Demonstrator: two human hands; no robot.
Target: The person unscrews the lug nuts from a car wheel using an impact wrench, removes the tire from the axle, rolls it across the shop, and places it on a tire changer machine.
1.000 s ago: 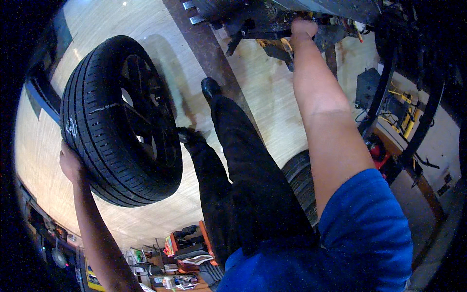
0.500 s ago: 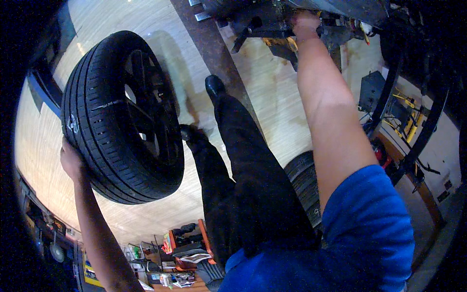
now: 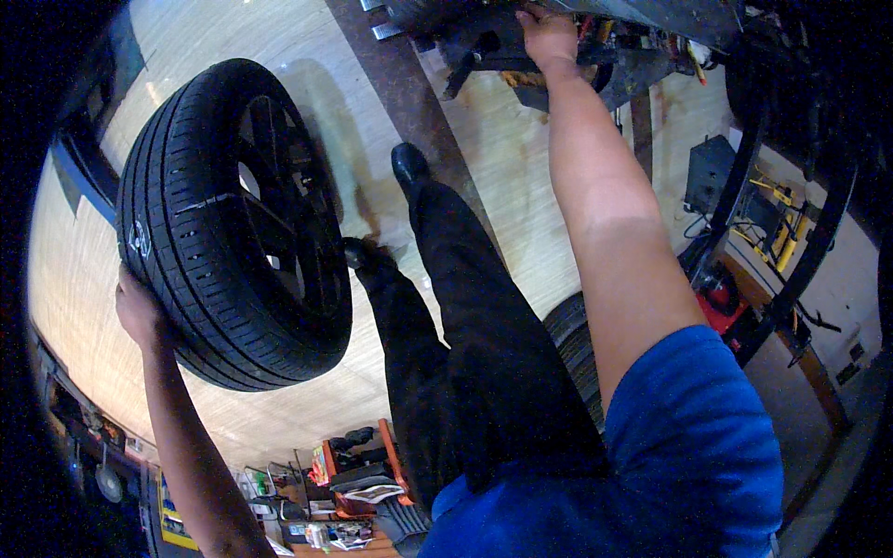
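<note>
A black car wheel (image 3: 195,232), a tyre on a dark spoked rim, stands upright and slightly tilted at the left. My left hand (image 3: 141,309) grips its tread at the lower left, the fingers partly hidden against the rubber. My right arm stretches far ahead, and my right hand (image 3: 551,39) is over the edge of a dark tray (image 3: 484,37) holding tools and small parts. Its fingers look apart, though their tips are hard to make out; nothing shows in them.
Another tyre (image 3: 577,349) lies beside my right leg. Dark metal posts (image 3: 791,251) and yellow-handled equipment (image 3: 791,237) stand at the right. A cluttered bench (image 3: 353,544) with an orange-edged shelf (image 3: 395,456) is at the lower left. A dark strip (image 3: 409,112) crosses the pale floor.
My right hand has come out from among the things in the tray and shifted left along it. The wheel and my left hand have stayed in place.
</note>
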